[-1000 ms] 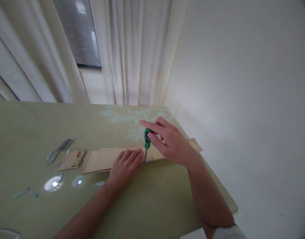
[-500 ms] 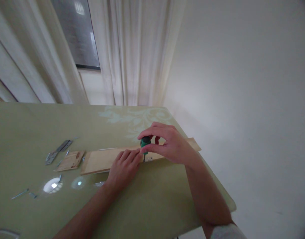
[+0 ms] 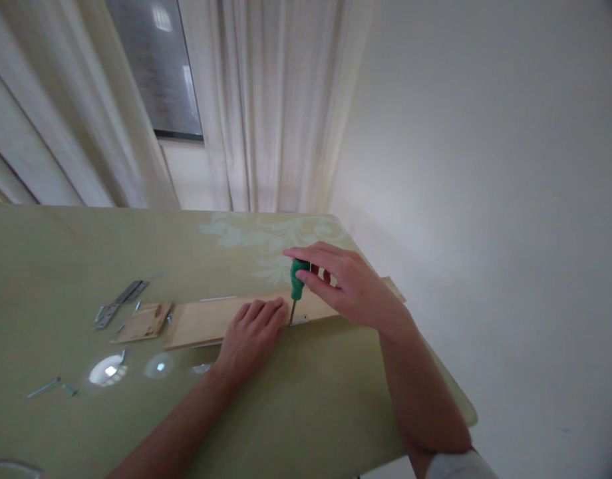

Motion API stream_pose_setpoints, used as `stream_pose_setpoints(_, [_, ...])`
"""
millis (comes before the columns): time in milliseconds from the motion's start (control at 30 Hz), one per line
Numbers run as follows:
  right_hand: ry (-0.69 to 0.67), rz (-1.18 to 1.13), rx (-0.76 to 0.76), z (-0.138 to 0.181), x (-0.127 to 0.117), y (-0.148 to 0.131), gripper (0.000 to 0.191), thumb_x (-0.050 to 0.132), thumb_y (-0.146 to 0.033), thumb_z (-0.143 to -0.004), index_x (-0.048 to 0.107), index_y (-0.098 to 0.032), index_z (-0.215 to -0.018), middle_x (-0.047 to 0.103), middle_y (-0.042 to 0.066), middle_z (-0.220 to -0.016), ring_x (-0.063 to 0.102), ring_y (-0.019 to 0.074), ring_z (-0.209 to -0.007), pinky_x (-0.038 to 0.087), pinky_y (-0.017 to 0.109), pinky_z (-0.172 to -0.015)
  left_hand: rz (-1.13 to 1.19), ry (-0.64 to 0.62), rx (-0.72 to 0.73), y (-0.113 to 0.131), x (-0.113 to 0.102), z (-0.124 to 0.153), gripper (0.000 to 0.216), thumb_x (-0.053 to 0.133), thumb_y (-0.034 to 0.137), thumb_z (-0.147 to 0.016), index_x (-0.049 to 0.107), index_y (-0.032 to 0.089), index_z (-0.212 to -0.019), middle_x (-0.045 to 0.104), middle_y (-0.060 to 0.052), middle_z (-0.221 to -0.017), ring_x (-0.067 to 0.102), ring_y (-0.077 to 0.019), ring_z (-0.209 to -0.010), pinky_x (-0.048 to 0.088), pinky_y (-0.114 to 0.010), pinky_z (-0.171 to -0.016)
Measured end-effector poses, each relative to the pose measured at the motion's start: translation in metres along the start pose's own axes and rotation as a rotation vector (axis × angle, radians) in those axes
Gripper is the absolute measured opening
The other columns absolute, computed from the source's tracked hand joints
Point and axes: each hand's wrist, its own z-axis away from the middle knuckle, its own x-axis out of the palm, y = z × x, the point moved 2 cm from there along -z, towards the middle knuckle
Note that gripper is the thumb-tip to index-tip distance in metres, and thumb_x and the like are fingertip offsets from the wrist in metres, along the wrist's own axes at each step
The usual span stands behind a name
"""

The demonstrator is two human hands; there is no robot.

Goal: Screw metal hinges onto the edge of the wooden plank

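A long, pale wooden board [image 3: 201, 320] lies across the table. My left hand [image 3: 252, 332] holds it down near its middle, fingers bent together over the top and the thumb hidden. In my right hand [image 3: 343, 279] is a green-handled screwdriver [image 3: 299, 278], gripped by the handle between thumb and fingers. Its shaft slants a little, with the tip down at a small metal hinge [image 3: 300, 319] on the board's near edge. Whether a screw sits under the tip is too small to tell.
On the left lie metal hinges [image 3: 121, 303], a small wooden block [image 3: 145, 322] and several loose screws [image 3: 44, 387]. The green table [image 3: 306, 406] ends at the right, where the board's far end reaches its edge. Curtains [image 3: 266, 106] hang behind.
My right hand has risen slightly and shifted right on the handle, so more of the screwdriver shows and it leans more. My left hand stays on the board.
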Motion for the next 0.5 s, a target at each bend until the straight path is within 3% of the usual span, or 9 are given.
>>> stream_pose_setpoints(133, [0.039,0.018,-0.003,-0.002,0.001,0.004,0.023,0.067,-0.033,-0.103,0.071,-0.024,-0.124,0.075,0.004,-0.110,0.067,0.0162,-0.090,0.051,0.029,-0.081,-0.006,0.004,-0.005,0.000,0.000,0.001,0.030,0.065,0.014,-0.095,0.071,0.017,-0.125,0.076,-0.010,-0.124,0.064,-0.0263,-0.101,0.051,-0.041,-0.086])
stream_pose_setpoints(300, [0.046,0.037,0.018,0.000,0.002,-0.004,0.022,0.072,-0.040,-0.099,0.072,-0.023,-0.113,0.075,0.002,-0.104,0.064,0.0134,-0.077,0.051,0.028,-0.078,0.023,0.009,-0.004,0.000,0.000,0.002,0.033,0.067,0.014,-0.094,0.071,0.016,-0.127,0.075,-0.011,-0.126,0.064,-0.0272,-0.100,0.053,-0.042,-0.087])
stream_pose_setpoints(400, [0.044,0.033,0.026,0.000,0.002,-0.008,0.021,0.070,-0.036,-0.100,0.071,-0.022,-0.116,0.075,0.004,-0.109,0.069,0.0173,-0.094,0.053,0.030,-0.086,0.028,0.005,-0.009,-0.001,0.001,0.002,0.035,0.068,0.014,-0.093,0.071,0.016,-0.128,0.076,-0.011,-0.125,0.064,-0.0273,-0.100,0.054,-0.042,-0.086])
stream_pose_setpoints(500, [-0.002,-0.043,0.003,0.001,0.000,-0.004,0.030,0.062,-0.026,-0.104,0.066,-0.021,-0.133,0.072,0.008,-0.131,0.066,0.0210,-0.123,0.052,0.036,-0.105,0.027,0.001,-0.013,-0.001,0.002,0.003,0.037,0.066,0.014,-0.093,0.071,0.018,-0.130,0.075,-0.012,-0.126,0.064,-0.0273,-0.101,0.054,-0.042,-0.088])
